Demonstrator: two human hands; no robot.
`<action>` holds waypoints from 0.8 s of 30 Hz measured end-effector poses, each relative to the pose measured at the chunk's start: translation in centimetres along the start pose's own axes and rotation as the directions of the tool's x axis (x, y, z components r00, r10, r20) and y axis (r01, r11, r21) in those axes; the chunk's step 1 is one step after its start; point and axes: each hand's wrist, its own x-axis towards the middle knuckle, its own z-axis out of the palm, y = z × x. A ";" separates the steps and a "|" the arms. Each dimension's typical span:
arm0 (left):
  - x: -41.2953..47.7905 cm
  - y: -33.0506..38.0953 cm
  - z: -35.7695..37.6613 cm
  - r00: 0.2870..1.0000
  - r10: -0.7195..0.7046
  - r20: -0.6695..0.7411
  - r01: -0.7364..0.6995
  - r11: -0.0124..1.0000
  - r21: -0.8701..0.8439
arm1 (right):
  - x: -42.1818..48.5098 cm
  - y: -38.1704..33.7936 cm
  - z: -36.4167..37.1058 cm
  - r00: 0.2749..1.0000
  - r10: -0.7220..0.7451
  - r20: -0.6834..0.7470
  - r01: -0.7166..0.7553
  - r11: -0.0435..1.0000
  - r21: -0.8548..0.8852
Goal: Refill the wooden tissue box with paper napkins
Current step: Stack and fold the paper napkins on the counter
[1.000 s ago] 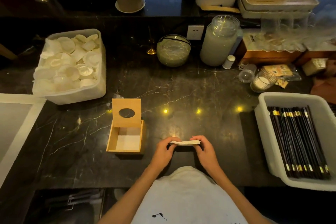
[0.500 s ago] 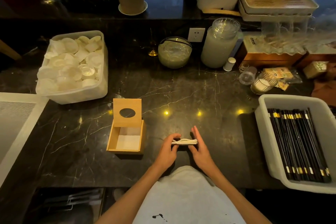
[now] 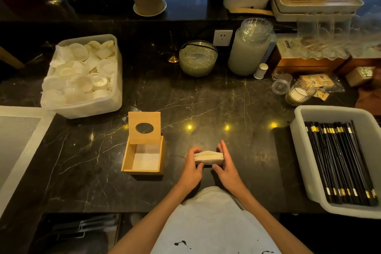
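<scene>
- wooden tissue box (image 3: 143, 154) stands on the dark marble counter (image 3: 206, 105), its lid (image 3: 144, 127) raised upright at the far side, with an oval hole in it.
- the box is light wood, square, and a few white napkins lie flat on its bottom; it is far from full.
- paper napkins (image 3: 208, 157) form a small white stack, held just to the right of the box and a little above the counter edge, apart from the box.
- left hand (image 3: 192, 171) grips the left end of the stack: thumb below, fingers curled over the top.
- right hand (image 3: 226, 168) lies flat against the right end, fingers straight and pressed together, thumb under the stack.
- the stack is squeezed between the two hands, and its top bulges up a little.
- a carton (image 3: 288, 46) at the back right carries small dark writing, too small to read.
- a white tub of black chopsticks (image 3: 338, 163) stands well to the right.
</scene>
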 end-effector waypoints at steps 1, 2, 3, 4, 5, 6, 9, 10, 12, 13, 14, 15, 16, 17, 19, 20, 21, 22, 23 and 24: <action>0.0 0.0 0.0 1.000 0.004 0.004 -0.004 1.000 -0.003 | 0.0 0.1 0.0 1.000 0.002 0.001 -0.002 1.000 0.006; 0.0 0.0 0.1 1.000 0.011 0.010 -0.011 1.000 -0.001 | 0.0 0.1 0.0 1.000 0.004 0.003 -0.004 1.000 0.003; 0.0 0.0 0.1 1.000 0.015 0.014 -0.015 1.000 0.002 | 0.0 0.2 -0.1 1.000 0.007 0.006 -0.007 1.000 -0.004; -0.1 0.1 0.1 1.000 0.011 0.010 -0.011 1.000 0.002 | 0.1 0.2 -0.1 1.000 0.007 0.009 -0.007 1.000 -0.010; -0.1 0.2 0.1 1.000 0.002 0.003 -0.002 1.000 -0.001 | 0.1 0.2 -0.1 1.000 0.005 0.003 -0.005 1.000 -0.013; -0.1 0.3 0.0 1.000 -0.005 -0.003 0.005 1.000 -0.003 | 0.1 0.1 -0.2 1.000 0.000 -0.011 0.000 1.000 -0.022; 0.1 0.5 -0.5 1.000 -0.025 -0.007 0.025 1.000 -0.018 | 0.0 -0.2 -0.4 0.998 -0.001 -0.056 -0.003 0.998 -0.063; 0.1 0.6 -0.9 0.999 -0.041 -0.010 0.041 0.999 -0.036 | -0.1 -0.2 -0.5 0.998 0.000 -0.059 -0.005 0.997 -0.071; 0.2 1.0 -1.8 0.996 -0.087 -0.010 0.086 0.992 -0.093 | -0.3 -0.4 -0.9 0.998 0.013 -0.068 -0.017 0.998 -0.053; 0.1 1.2 -2.3 0.993 -0.119 0.001 0.119 0.986 -0.121 | -0.4 -0.5 -1.1 0.997 0.029 -0.075 -0.031 0.999 -0.031; 0.0 1.4 -2.7 0.988 -0.156 0.021 0.157 0.977 -0.141 | -0.5 -0.7 -1.3 0.996 0.047 -0.080 -0.048 0.999 -0.007; -0.2 1.6 -3.1 0.979 -0.197 0.048 0.203 0.965 -0.164 | -0.6 -0.8 -1.5 0.994 0.073 -0.083 -0.072 0.997 0.017; -0.4 1.8 -3.5 0.967 -0.243 0.080 0.255 0.948 -0.192 | -0.6 -0.9 -1.7 0.991 0.110 -0.078 -0.106 0.993 0.050; -0.7 2.0 -3.7 0.950 -0.289 0.121 0.310 0.920 -0.240 | -0.6 -0.9 -1.7 0.985 0.159 -0.064 -0.153 0.984 0.092; -1.2 2.5 -4.0 0.920 -0.331 0.208 0.384 0.864 -0.326 | -0.8 -0.9 -1.7 0.968 0.251 -0.007 -0.247 0.956 0.161; -1.4 2.6 -4.0 0.916 -0.331 0.228 0.393 0.858 -0.330 | -0.8 -0.8 -1.7 0.960 0.278 0.021 -0.277 0.945 0.172; -1.6 2.8 -4.0 0.914 -0.329 0.235 0.393 0.860 -0.326 | -0.9 -0.8 -1.6 0.957 0.286 0.048 -0.290 0.942 0.168; -1.7 2.9 -4.0 0.916 -0.328 0.232 0.390 0.864 -0.319 | -1.0 -0.8 -1.6 0.957 0.283 0.068 -0.290 0.945 0.149; -1.9 2.9 -4.0 0.917 -0.329 0.225 0.389 0.865 -0.317 | -1.1 -0.9 -1.5 0.956 0.281 0.077 -0.289 0.950 0.121; -2.0 2.8 -4.0 0.918 -0.330 0.219 0.387 0.865 -0.320 | -1.1 -1.0 -1.4 0.957 0.280 0.081 -0.287 0.953 0.093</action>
